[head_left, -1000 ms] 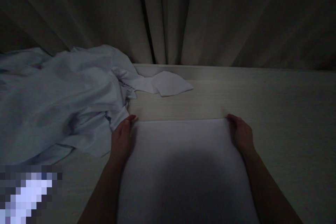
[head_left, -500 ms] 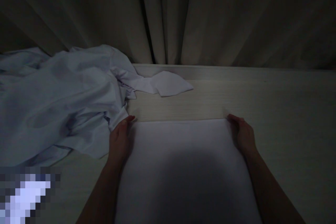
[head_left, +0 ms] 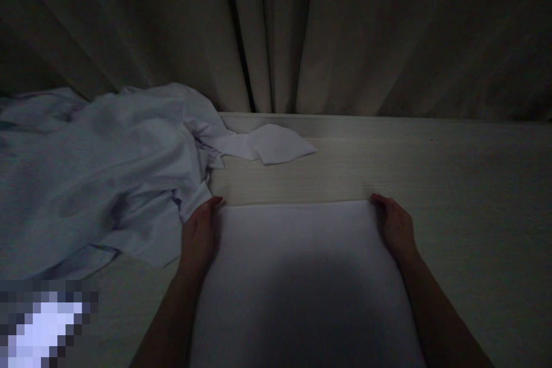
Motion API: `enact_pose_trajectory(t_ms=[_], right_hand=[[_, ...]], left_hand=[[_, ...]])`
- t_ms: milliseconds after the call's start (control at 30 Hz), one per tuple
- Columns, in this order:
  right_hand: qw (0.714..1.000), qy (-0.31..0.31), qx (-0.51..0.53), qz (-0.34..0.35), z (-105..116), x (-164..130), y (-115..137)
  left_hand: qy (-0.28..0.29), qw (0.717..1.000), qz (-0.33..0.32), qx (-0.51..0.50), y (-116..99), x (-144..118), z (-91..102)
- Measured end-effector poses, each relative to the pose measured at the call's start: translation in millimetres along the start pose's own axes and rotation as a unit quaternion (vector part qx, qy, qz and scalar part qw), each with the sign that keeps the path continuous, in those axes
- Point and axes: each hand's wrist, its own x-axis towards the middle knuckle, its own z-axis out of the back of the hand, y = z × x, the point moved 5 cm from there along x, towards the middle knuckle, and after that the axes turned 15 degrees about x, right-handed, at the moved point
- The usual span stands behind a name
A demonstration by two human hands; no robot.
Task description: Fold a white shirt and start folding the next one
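Folded white cloth (head_left: 302,276): lies flat on the pale wood-grain tabletop (head_left: 466,184), directly before the viewer; its far edge runs straight across between the two hands, and its near part falls in shadow and leaves the lower edge of the view.
Left hand (head_left: 199,234): rests along the left side edge of the folded white cloth, at its far left corner; the fingers are extended and held together, pressed flat against the edge, not closed around anything.
Right hand (head_left: 394,225): rests along the right side edge of the same cloth, at its far right corner; the fingers are likewise straight and flat against the cloth, gripping nothing.
Forearms: both run from the lower edge of the view up the two sides of the cloth.
Crumpled pale blue fabric (head_left: 99,172): heaped on the left of the tabletop; its nearest fold lies just beside the left hand, and whether it touches the hand cannot be told.
Small white cloth piece (head_left: 276,144): lies loose near the far edge of the tabletop, joining the heap on its left, well apart from the folded cloth.
Curtain (head_left: 276,29): hangs in vertical folds behind the table.
Lighting: dim.
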Motion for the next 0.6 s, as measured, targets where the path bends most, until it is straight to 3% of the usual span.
enact_pose_trajectory(t_ms=[133, 233, 300, 400, 500, 600], right_hand=[[1.000, -0.005, -0.003, 0.005, -7, -1, 0], [1.000, 0.016, 0.009, 0.017, -12, -4, 14], [0.998, 0.016, 0.026, 0.053, -5, -10, 35], [0.995, -0.011, 0.044, 0.088, 23, -40, 60], [0.998, 0.013, 0.017, 0.055, 55, -94, 55], [0.999, 0.043, -0.020, 0.008, 87, -157, 21]], left_hand=[[-0.018, 1.000, -0.008, 0.020, 6, 2, -4.7], [0.016, 0.999, -0.015, 0.043, -7, -4, -1.5], [0.028, 0.998, -0.028, 0.053, -20, -16, 12.9], [0.039, 0.993, -0.062, 0.088, -27, -54, 46.9], [0.090, 0.981, -0.075, 0.153, 3, -109, 76.2], [0.128, 0.973, -0.026, 0.192, 60, -164, 96.8]])
